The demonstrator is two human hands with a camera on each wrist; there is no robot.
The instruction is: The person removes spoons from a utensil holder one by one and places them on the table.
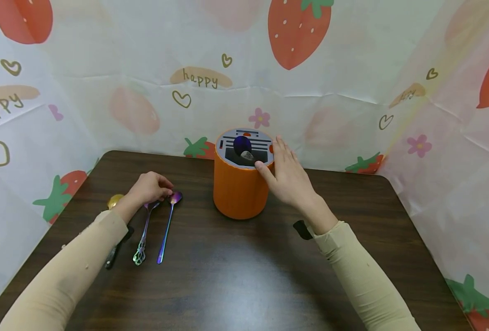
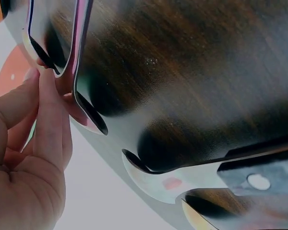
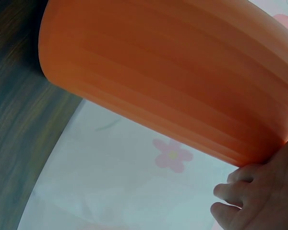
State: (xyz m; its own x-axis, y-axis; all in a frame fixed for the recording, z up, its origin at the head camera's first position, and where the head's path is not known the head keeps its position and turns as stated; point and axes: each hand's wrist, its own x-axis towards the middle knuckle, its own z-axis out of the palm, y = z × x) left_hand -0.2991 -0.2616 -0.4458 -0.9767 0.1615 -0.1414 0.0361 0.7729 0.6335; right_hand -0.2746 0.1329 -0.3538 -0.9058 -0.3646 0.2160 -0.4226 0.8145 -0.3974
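Dark table [image 1: 244, 276]: two iridescent spoons [image 1: 167, 227], one orange holder [image 1: 238, 193], two hands.

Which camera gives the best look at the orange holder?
The head view: it shows the whole orange holder standing on the table, its slotted grey top, and the right hand against its rim. The right wrist view shows only its curved orange wall, close up. The left wrist view shows no more than an orange sliver at its top left corner.
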